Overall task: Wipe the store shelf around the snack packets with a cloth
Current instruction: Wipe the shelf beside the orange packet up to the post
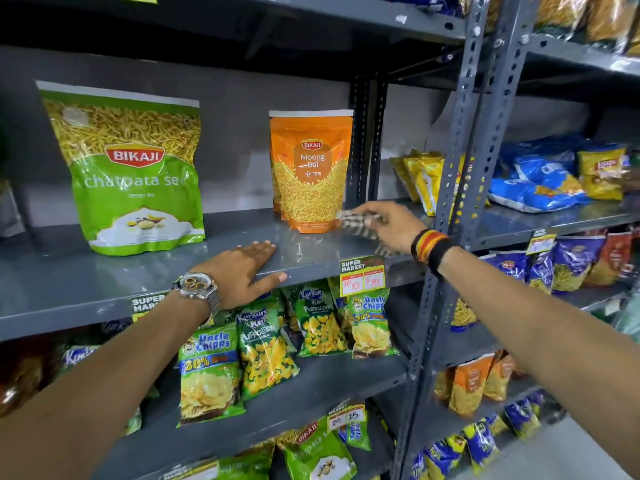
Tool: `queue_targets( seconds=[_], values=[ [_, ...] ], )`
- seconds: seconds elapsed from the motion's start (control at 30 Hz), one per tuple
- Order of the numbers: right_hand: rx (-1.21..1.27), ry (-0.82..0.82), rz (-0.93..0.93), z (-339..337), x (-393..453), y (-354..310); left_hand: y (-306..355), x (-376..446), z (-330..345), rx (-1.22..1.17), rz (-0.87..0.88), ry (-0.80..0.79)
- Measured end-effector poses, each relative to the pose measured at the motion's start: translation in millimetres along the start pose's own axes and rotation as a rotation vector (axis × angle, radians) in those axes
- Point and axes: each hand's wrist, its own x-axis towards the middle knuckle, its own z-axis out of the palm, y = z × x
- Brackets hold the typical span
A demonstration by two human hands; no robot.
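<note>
Right hand (pixel 388 225) grips a blurred cloth (pixel 356 221) on the grey shelf (pixel 138 271), beside the orange packet (pixel 310 171). Left hand (pixel 242 268) rests open, flat on the shelf edge; green packet (pixel 128 168) stands left.

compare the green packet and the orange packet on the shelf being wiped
The green packet is the bigger one, on the left, clear of both hands. The orange packet is smaller, on the right, with the right hand and its cloth at its base. Both stand upright on the same shelf.
</note>
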Motion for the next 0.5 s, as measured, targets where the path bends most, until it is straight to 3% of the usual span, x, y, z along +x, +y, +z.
queue_targets(
  seconds=[0.07,0.23,0.5],
  values=[
    [-0.115,0.058,0.108,-3,10,16,2,-2,1,0.01,-0.003,0.0],
    [-0.207,-0.087,0.176,23,1,25,1,-1,2,0.023,-0.004,-0.005],
    [0.146,-0.206,-0.1,21,-71,-43,11,-9,-9,0.017,0.008,0.008]
  ],
)
